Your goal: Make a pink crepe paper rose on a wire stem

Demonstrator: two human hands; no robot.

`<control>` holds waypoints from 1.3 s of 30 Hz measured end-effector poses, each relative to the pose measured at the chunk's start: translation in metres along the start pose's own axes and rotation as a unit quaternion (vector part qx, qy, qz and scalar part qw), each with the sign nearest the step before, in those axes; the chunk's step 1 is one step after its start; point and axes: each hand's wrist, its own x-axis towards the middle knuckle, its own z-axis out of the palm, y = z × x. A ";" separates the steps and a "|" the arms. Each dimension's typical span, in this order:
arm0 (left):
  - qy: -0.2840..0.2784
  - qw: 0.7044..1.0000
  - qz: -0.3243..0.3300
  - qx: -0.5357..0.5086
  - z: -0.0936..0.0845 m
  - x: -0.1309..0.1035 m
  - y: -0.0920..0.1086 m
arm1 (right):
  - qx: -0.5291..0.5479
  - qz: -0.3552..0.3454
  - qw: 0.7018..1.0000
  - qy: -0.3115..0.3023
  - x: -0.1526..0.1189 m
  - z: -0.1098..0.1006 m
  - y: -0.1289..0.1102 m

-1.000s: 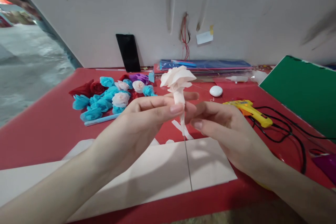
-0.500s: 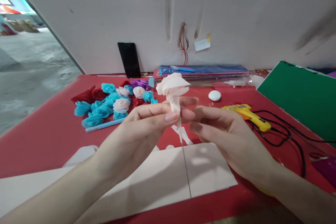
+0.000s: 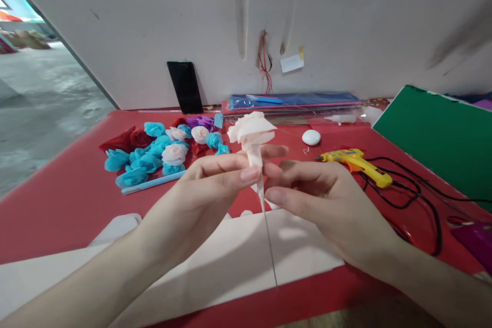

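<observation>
A pale pink paper flower (image 3: 252, 130) stands upright at the centre on a thin wire stem (image 3: 272, 253). My left hand (image 3: 207, 189) is closed on the flower's wrapped base, thumb and fingers pinching it just under the petals. My right hand (image 3: 319, 195) is beside the lower tip of the wrap, its thumb and fingertips bent close together at the stem; whether anything lies between them is hidden. Beneath both hands lies a long pale paper strip (image 3: 230, 261), crossed by the wire.
Blue, pink, red and purple paper flowers (image 3: 149, 156) lie at the left by a light blue stick (image 3: 154, 183). A yellow glue gun (image 3: 365, 166) with black cable, a white oval (image 3: 311, 137) and a green board (image 3: 438, 143) are right. A phone (image 3: 185, 87) leans on the wall.
My right hand has moved slightly left, its thumb now closer to the lower tip of the wrapped base. The whole view has shifted a little; my left hand keeps its hold.
</observation>
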 end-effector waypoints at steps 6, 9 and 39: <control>-0.009 1.000 -0.006 0.001 -0.002 0.000 -0.002 | -0.041 -0.007 0.999 0.016 0.000 0.003 0.000; -0.011 1.000 0.000 0.003 -0.003 0.000 -0.003 | -0.059 -0.012 0.997 0.041 -0.001 0.005 -0.001; 0.096 0.995 -0.010 -0.018 -0.004 0.009 -0.010 | 0.080 0.054 0.995 0.034 0.021 -0.010 0.005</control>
